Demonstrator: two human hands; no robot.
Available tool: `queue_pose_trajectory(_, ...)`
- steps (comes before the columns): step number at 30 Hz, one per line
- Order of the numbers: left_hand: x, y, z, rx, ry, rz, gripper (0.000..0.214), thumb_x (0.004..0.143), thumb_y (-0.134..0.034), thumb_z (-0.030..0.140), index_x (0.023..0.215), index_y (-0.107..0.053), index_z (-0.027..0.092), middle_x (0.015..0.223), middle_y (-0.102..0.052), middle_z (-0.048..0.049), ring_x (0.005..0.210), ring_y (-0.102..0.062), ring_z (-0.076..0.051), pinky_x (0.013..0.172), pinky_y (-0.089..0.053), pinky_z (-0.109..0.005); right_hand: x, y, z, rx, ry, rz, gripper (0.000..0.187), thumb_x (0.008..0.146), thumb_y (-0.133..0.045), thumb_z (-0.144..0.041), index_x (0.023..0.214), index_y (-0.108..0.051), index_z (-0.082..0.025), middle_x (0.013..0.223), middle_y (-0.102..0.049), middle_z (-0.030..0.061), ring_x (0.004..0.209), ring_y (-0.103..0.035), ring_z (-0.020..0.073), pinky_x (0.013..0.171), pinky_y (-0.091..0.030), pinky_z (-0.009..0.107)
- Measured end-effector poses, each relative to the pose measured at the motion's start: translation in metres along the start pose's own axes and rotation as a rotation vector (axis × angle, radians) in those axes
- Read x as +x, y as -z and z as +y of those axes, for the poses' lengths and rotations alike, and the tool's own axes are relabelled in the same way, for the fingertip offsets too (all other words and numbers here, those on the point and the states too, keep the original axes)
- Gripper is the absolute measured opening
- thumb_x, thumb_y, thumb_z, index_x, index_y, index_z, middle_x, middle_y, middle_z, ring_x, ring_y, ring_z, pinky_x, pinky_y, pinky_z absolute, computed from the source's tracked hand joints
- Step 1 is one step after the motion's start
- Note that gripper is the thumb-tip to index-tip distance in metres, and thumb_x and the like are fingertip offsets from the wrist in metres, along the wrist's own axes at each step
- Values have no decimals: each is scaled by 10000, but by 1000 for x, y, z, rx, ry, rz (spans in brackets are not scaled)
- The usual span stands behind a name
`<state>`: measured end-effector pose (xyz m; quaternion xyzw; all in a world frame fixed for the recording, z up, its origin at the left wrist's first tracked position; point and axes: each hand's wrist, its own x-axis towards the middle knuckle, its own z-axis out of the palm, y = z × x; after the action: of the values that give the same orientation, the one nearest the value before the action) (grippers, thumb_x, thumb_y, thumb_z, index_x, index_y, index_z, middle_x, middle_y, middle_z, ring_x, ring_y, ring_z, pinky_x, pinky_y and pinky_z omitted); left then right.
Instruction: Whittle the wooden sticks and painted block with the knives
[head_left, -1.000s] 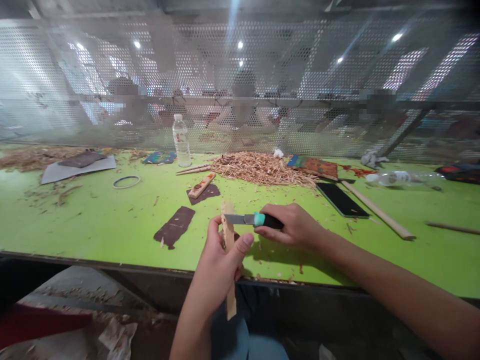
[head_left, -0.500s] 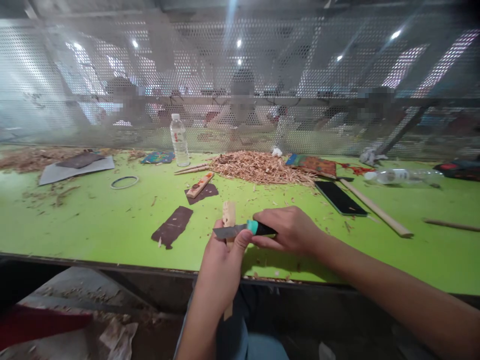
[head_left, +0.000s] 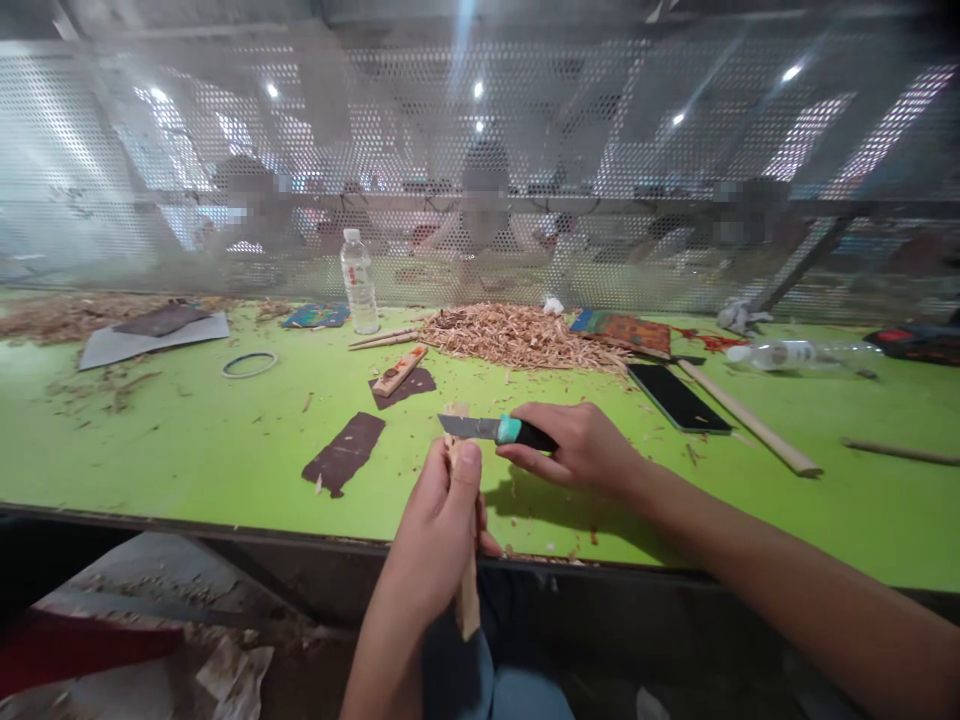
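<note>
A pale strip of wood (head_left: 468, 595) runs through the closed fingers of my left hand (head_left: 442, 525), its lower end sticking out below toward my lap. My left thumb presses along its upper part. In my right hand (head_left: 581, 445) is a utility knife (head_left: 517, 431) with a black and teal handle, the fingers wrapped round it. Its broad blade points left and lies across the upper end of the strip, just above my left thumb. The blade hides part of the wood's top.
Behind my hands lies a heap of wood shavings (head_left: 517, 335). Brown sandpaper (head_left: 345, 452) and a carved wooden piece (head_left: 401, 371) are to the left. A phone (head_left: 679, 397) and a wooden rod (head_left: 750, 418) lie right. A water bottle (head_left: 360, 285) stands before the perforated screen (head_left: 420, 130).
The knife has moved away from me, up to the wood's top end. My left thumb has come off the knife onto the wood, and more of the strip's lower end shows.
</note>
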<state>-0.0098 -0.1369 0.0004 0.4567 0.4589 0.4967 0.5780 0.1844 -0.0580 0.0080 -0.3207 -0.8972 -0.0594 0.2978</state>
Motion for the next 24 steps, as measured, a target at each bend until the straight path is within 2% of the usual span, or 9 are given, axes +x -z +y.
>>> queue_pose_trajectory(3, -1, 2, 1, -11, 33, -45, 453, 898, -613, 661, 959, -517, 222, 675, -584, 42, 622, -616, -149, 646, -584, -293, 0, 1, 2, 37, 4, -32, 518, 1039, -429, -624, 896, -654, -180, 731, -717, 55, 616, -641, 165, 563, -361, 266)
queue_pose_trajectory(8, 0, 4, 1, -6, 7, -71, 405, 909, -639, 592, 1017, -512, 223, 577, -547, 74, 476, -543, -119, 498, -500, -221, -1, 1, 2, 70, -11, -73, 501, 1038, -430, -620, 870, -629, -193, 694, -680, 37, 588, -600, 155, 550, -329, 259)
queue_pose_trajectory(12, 0, 3, 3, 33, -18, -27, 423, 884, -683, 578, 1035, -523, 216, 618, -483, 97, 413, -490, -81, 419, -431, -189, -2, 1, 2, 83, 2, -95, 493, 1036, -430, -619, 862, -622, -200, 688, -675, 39, 586, -589, 160, 551, -318, 262)
queue_pose_trajectory(19, -4, -1, 4, 130, -65, 71, 438, 873, -685, 610, 980, -576, 200, 615, -534, 62, 420, -497, -97, 437, -409, -216, -3, 2, -2, 98, 73, -131, 481, 1038, -427, -599, 828, -591, -199, 650, -637, 22, 556, -545, 143, 541, -299, 265)
queue_pose_trajectory(24, -5, -4, 4, 194, -95, 58, 372, 900, -675, 558, 996, -555, 220, 629, -508, 79, 393, -445, -89, 417, -382, -218, -4, 3, -5, 96, 147, -160, 459, 1048, -404, -558, 809, -567, -201, 632, -603, 6, 544, -514, 136, 541, -293, 272)
